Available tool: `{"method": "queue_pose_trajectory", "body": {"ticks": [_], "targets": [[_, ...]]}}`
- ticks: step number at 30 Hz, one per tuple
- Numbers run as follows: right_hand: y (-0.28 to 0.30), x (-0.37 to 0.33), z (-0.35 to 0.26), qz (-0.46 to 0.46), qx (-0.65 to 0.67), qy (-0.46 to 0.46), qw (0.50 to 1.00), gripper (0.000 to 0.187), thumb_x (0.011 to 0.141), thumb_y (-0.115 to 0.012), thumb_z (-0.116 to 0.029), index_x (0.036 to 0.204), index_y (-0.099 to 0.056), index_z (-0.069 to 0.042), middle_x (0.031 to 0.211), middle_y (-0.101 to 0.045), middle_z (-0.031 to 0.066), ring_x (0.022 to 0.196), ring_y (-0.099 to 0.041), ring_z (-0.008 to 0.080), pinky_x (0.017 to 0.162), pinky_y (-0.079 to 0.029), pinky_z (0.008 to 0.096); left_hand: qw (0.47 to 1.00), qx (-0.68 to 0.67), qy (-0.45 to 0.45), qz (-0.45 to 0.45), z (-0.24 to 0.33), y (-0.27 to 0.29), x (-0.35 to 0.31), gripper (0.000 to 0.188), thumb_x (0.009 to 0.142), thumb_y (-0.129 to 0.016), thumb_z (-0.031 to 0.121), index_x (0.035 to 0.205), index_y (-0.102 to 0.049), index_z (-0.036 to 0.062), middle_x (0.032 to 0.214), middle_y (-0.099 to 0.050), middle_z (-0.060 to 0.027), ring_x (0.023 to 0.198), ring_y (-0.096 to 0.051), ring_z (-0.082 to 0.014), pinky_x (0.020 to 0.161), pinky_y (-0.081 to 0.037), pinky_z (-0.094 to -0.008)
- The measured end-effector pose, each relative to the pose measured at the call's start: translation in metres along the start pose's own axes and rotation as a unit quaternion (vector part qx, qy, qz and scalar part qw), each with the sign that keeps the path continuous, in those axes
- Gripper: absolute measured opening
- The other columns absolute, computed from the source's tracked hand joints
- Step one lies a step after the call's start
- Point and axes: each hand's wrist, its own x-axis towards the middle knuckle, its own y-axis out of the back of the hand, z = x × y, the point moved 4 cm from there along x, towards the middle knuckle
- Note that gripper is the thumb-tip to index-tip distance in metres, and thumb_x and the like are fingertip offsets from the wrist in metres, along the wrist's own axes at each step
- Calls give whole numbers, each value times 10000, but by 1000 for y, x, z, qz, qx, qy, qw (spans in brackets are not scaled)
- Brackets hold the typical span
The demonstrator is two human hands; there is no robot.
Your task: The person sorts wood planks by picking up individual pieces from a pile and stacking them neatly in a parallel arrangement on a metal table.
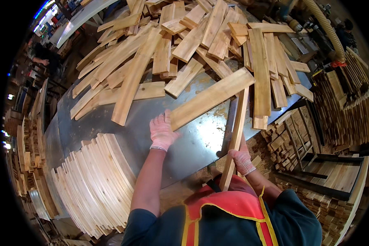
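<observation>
Both my hands wear pale pinkish work gloves. My left hand (162, 129) is at the near end of a flat wooden board (211, 98), its fingers and thumb around that end. The board slants up to the right across the metal table (151, 158). My right hand (242, 158) is closed around a second board (235, 137), turned on its narrow edge. That one runs from my red apron (233, 201) up to the first board's far end. Some of the right fingers are hidden behind the wood.
A loose heap of boards (188, 45) covers the table's far side. At the left stands a neat row of pale boards (96, 180). On the right are stacked timber (348, 115), a black-framed cart (328, 176) and a ribbed hose (326, 26). Another person (43, 57) is at far left.
</observation>
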Motion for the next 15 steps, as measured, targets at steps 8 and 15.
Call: {"method": "queue_pose_trajectory", "body": {"ticks": [8,15], "targets": [[-81,24,-38,-160,-206,59,964,1014,766,-662,-51,1683,-239,-150,1485,-564,209,1298,-596,322,1070,-497,359,756,-644,106,-53,-41,-81,-162,957,798,-837,254,1616,-372,82,1284,-669,-68,1142,-650,-226,977,-529,-391],[-243,-38,55,-357,-231,-100,899,919,806,-655,-111,1655,-304,-110,1494,-554,255,1367,-556,376,1148,-440,372,827,-461,318,-56,-65,-80,-299,884,878,-813,427,1556,-417,20,1372,-602,-190,1192,-635,-324,995,-525,-422]]}}
